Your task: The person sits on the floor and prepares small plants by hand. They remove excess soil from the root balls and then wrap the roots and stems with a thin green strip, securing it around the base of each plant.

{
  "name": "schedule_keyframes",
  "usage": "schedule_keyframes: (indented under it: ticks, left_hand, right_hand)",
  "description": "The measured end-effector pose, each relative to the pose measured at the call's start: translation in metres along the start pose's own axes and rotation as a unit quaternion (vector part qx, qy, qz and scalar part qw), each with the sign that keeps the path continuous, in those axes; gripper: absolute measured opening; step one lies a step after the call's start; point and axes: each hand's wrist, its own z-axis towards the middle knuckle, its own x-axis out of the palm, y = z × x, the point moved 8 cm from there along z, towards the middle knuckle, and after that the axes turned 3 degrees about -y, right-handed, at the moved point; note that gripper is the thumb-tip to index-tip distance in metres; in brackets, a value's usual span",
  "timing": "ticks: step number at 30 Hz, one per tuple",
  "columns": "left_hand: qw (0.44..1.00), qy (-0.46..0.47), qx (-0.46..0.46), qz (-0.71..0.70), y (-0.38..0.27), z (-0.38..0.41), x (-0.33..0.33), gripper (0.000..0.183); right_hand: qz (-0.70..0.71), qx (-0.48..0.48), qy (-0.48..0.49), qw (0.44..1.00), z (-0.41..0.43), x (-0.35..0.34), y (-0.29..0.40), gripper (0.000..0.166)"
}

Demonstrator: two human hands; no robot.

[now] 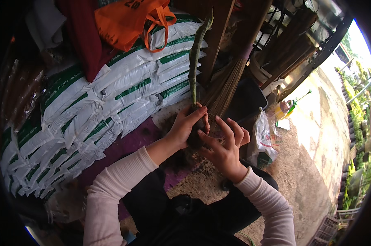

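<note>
A snake plant leaf (195, 58), long, narrow and green, rises upright from a dark clump of soil and roots (195, 140). My left hand (185, 126) grips the clump at the leaf's base, the thumb lying across its top. A reddish root or rhizome (206, 123) hangs down the clump's right side. My right hand (225, 143) is just to the right, its fingers spread and the thumb and fingertips at the clump's edge. Whether those fingertips press on the soil is hard to tell. Part of the clump is hidden behind both hands.
Stacked white and green plastic sacks (127, 80) fill the left, with an orange bag (127, 24) on top. Behind the leaf stands a stick broom (228, 83). A purple sheet (127, 144) with loose soil covers the floor. Right are a white plastic bag (263, 132) and a spray bottle (285, 109).
</note>
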Motion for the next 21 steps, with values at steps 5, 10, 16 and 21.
schedule_keyframes:
  ticks: [5, 10, 16, 21]
  left_hand:
    - [0.999, 0.029, -0.011, 0.009, -0.001, -0.001, 0.005, 0.022]
    - [0.991, 0.046, 0.055, 0.115, -0.019, -0.010, 0.016, 0.027]
    - [0.996, 0.047, 0.029, 0.072, -0.016, -0.011, 0.017, 0.029]
    - [0.994, 0.046, 0.028, 0.092, -0.017, -0.011, 0.017, 0.020]
  right_hand:
    - [-0.021, -0.018, -0.022, 0.999, -0.002, 0.000, 0.002, 0.040]
    - [-0.020, -0.040, -0.074, 0.996, -0.005, -0.007, 0.005, 0.040]
    - [0.013, -0.017, -0.104, 0.994, -0.005, -0.010, -0.002, 0.061]
    - [0.021, -0.010, -0.088, 0.996, -0.003, -0.009, -0.002, 0.063]
